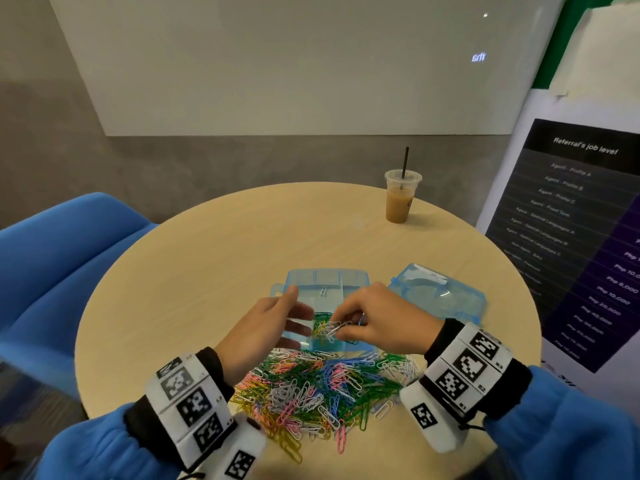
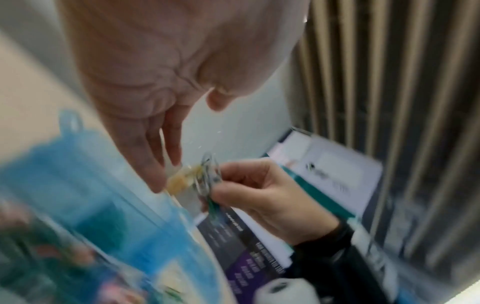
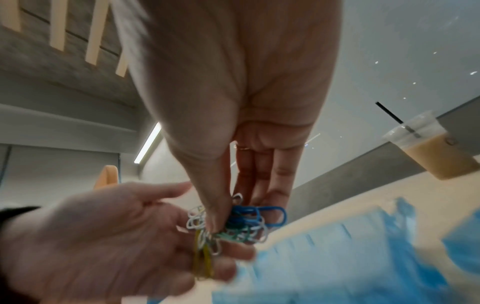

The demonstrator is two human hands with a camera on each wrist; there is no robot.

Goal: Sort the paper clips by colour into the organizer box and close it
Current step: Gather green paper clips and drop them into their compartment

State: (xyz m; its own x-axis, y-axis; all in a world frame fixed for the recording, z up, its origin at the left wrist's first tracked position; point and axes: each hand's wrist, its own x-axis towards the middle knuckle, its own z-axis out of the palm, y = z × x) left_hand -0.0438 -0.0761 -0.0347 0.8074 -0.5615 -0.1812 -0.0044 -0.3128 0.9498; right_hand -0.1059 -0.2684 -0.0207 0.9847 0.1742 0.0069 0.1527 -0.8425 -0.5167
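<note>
Right hand [image 1: 375, 317] pinches a mixed clump of paper clips [image 3: 233, 224] (white, blue, green, yellow) above the organizer box [image 1: 325, 289]; left hand [image 1: 266, 323] is open beside it, fingers relaxed, holding nothing. Box sits mid-worktop [image 1: 242, 237], loose lid [image 1: 438, 292] just right of it, unsorted pile [image 1: 311, 386] at the near edge. Risk: clips look interlocked, so pulling one colour likely drags others into the wrong compartment or drops them back into the pile.

Iced coffee cup [image 1: 401, 197] with straw, blue chair [image 1: 59, 268], printed poster [image 1: 585, 233]
</note>
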